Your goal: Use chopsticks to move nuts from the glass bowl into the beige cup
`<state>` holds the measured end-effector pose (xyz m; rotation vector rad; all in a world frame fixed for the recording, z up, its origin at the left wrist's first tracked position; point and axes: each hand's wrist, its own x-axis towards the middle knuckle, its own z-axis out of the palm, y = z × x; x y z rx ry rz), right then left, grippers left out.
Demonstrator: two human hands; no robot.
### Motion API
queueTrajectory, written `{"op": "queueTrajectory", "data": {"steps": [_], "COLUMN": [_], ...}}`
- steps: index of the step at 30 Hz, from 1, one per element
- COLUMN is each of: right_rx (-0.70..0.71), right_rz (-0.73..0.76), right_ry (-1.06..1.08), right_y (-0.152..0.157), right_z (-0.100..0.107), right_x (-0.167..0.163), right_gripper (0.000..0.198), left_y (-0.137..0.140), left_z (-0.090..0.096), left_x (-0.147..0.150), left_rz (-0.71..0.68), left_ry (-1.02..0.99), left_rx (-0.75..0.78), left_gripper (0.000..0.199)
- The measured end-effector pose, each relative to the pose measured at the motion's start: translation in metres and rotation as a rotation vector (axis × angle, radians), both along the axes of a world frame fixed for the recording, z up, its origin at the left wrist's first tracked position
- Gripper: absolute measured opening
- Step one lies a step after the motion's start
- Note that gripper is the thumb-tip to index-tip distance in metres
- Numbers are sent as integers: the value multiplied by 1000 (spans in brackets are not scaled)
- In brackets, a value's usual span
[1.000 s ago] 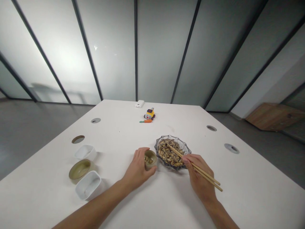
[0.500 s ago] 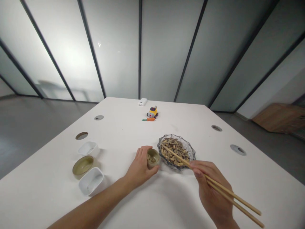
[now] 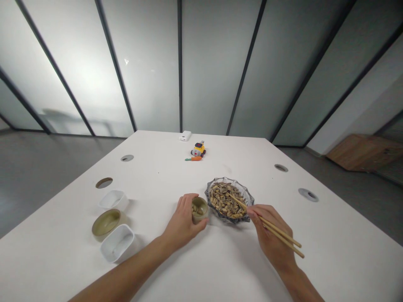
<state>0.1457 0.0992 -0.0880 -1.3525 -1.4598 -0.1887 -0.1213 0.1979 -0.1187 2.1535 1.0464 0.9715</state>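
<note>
My left hand (image 3: 183, 221) is wrapped round a small green cup (image 3: 204, 213) on the table, thumb at its near side and fingers at its far side. A few pale nuts or seeds (image 3: 195, 209) lie inside the cup. Just right of it stands a scalloped glass bowl (image 3: 250, 197), filled with striped sunflower seeds (image 3: 223, 191) and paler, rounder pieces. My right hand (image 3: 272, 237) is closed on a pair of wooden chopsticks (image 3: 280, 233). Their tips reach into the heap in the bowl; whether they pinch a piece I cannot tell.
At left stand a white dish (image 3: 113, 199), a green bowl (image 3: 105, 228) and another white dish (image 3: 118, 244). Farther back lie a carrot-shaped toy (image 3: 195, 159), a yellow toy car (image 3: 198, 149) and a white box-like device (image 3: 185, 135). Round holes (image 3: 308, 194) pierce the white table (image 3: 163, 184).
The chopstick tips have shifted from the left part of the heap toward its middle. Their rear ends have drawn inward and up with my right hand. My left hand still holds the cup.
</note>
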Motion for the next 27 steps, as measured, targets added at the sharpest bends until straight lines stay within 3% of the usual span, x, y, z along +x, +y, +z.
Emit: {"op": "queueTrajectory", "data": {"steps": [12, 27], "right_rx": [-45, -4], "right_rz": [-21, -9], "right_ry": [-30, -37], "right_y": [1, 1], "right_z": [-2, -3], "right_x": [2, 3], "right_gripper": [43, 34], "left_y": [1, 1], "left_z": [-2, -3], "left_x": [0, 0], "left_rz": [0, -9], "left_ry": [1, -16], "left_rx": [2, -6], "left_gripper": [63, 61]}}
